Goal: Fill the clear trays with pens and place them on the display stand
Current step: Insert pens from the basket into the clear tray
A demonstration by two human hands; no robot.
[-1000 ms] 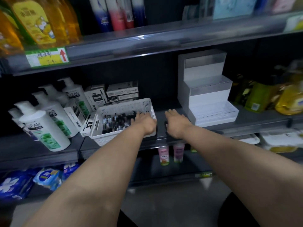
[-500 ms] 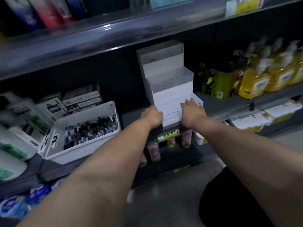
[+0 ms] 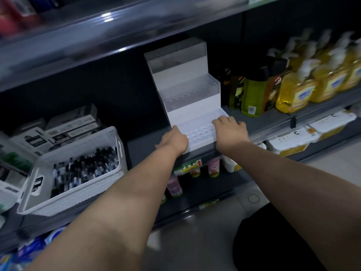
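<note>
My right hand (image 3: 230, 132) lies open-fingered on the clear holed plastic tray (image 3: 197, 132) on the white stepped display stand's (image 3: 187, 107) bottom step, left hand (image 3: 173, 140) at its left end, can't tell that grip tbh.

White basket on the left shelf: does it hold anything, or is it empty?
Partly full: the white basket holds a layer of dark pens, lying below its rim.

A shop: dark shelves (image 3: 273, 126) stocked with yellow soap bottles (image 3: 297, 94), boxed goods (image 3: 72, 124), price tags (image 3: 188, 167).
</note>
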